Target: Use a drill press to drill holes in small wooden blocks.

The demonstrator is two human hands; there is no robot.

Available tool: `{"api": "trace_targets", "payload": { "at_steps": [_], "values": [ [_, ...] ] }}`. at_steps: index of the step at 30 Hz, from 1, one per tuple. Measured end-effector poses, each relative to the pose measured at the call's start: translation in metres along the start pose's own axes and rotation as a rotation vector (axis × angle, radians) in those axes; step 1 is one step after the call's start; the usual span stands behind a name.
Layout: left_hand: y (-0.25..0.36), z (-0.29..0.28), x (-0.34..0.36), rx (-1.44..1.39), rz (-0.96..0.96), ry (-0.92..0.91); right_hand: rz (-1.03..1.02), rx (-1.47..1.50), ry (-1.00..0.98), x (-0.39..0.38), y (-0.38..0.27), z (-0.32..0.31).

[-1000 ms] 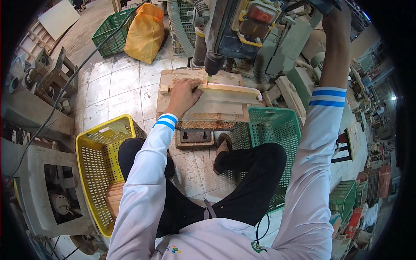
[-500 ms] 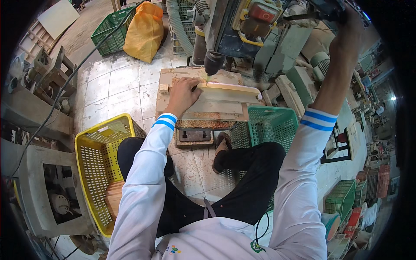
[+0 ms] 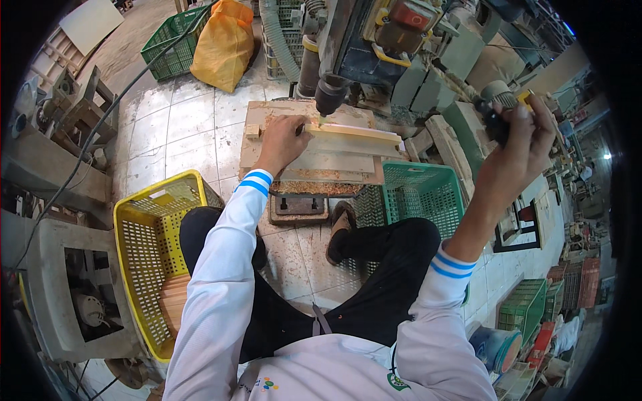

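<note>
A pale wooden strip [image 3: 354,134] lies on the board-topped worktable [image 3: 328,165] of a drill press. My left hand [image 3: 284,142] is closed on the strip's left end, thumb toward the bit. Just to the right of that hand, the dark drill chuck [image 3: 331,95] points down over the strip. Its bit is close to the wood, and I cannot tell whether it touches. Off to the right, my right hand [image 3: 518,144] is raised and closed around the dark handle of the press's feed lever [image 3: 496,123].
Wood shavings [image 3: 314,190] line the table's front edge. A small wood block [image 3: 253,131] sits at its left. Below stand a yellow crate [image 3: 144,260] with wooden pieces [image 3: 175,301] and a green crate [image 3: 428,177]. Behind are an orange sack [image 3: 224,50] and another green crate [image 3: 157,57].
My right hand has swung down and toward me with the feed lever. My left hand and the wooden strip stay almost where they were.
</note>
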State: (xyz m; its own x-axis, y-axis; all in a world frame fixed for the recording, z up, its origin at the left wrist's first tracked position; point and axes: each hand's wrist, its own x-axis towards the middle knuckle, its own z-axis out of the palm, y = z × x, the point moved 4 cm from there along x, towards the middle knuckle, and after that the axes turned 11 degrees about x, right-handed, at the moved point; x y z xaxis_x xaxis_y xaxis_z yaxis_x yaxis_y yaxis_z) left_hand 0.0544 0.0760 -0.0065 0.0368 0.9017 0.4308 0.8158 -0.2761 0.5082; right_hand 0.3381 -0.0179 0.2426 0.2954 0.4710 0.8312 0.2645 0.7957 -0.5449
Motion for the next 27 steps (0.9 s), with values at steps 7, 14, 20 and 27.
{"api": "trace_targets", "payload": {
  "at_steps": [7,14,20,27],
  "values": [
    [0.001,0.000,0.000,0.092,-0.047,-0.042,0.012,-0.040,-0.101,-0.070,0.042,-0.010],
    [0.000,-0.001,-0.001,0.043,-0.038,-0.045,-0.123,-0.081,-0.115,-0.102,0.079,-0.009],
    [0.004,-0.001,0.000,-0.009,-0.044,-0.029,-0.219,-0.100,-0.123,-0.120,0.106,-0.007],
    [0.003,-0.002,-0.002,-0.031,0.000,0.032,-0.175,-0.167,-0.129,-0.141,0.136,-0.001]
  ]
}}
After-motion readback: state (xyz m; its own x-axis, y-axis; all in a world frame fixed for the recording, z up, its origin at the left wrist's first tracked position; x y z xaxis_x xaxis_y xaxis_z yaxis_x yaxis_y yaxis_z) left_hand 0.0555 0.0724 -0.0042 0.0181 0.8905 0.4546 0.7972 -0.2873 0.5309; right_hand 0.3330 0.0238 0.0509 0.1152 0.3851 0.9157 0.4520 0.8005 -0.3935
